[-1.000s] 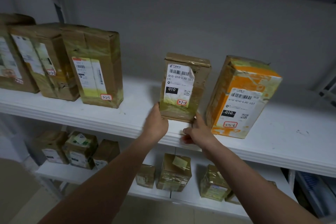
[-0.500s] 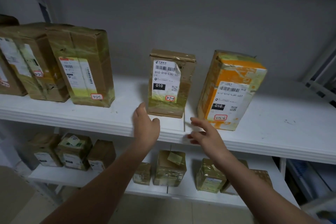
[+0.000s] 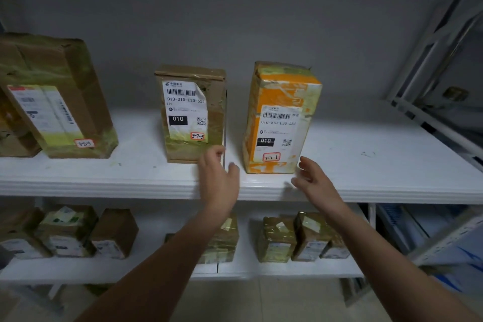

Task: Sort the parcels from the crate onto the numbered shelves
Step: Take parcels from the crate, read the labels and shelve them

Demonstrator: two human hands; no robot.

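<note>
Left hand (image 3: 219, 178): raised on a bare forearm over the front edge of the upper shelf (image 3: 104, 185), fingers loosely spread and grasping nothing, fingertips in front of the brown parcel's lower right corner; motion blur leaves it unclear whether they touch it. Right hand (image 3: 313, 180): likewise over the front edge, fingers spread and relaxed, grasping nothing, just beside the lower right corner of the orange parcel. Lower shelf (image 3: 146, 266): white, seen behind both forearms, carrying a row of small parcels (image 3: 277, 239) in brown card and yellowish tape, labels too small to read. Brown parcel (image 3: 190, 112): upright near the middle of the upper shelf, close to its front edge, white label reading 010-010-L30-551, black block marked 010, red-bordered tag handwritten 3-2-5. Orange parcel (image 3: 282, 117): upright just to the right of the brown one, apart from it, slightly tilted, taped over, white barcode label, black 010 block, red-bordered tag beginning 3-2, last figure unclear. Large parcel (image 3: 57, 97): brown, taped, leaning, toward the shelf's left end, well apart from the brown parcel, red-bordered tag not clearly legible. Wall (image 3: 235, 21): plain grey, behind the shelf. Rack frame (image 3: 428, 55): pale metal struts at the right end.
</note>
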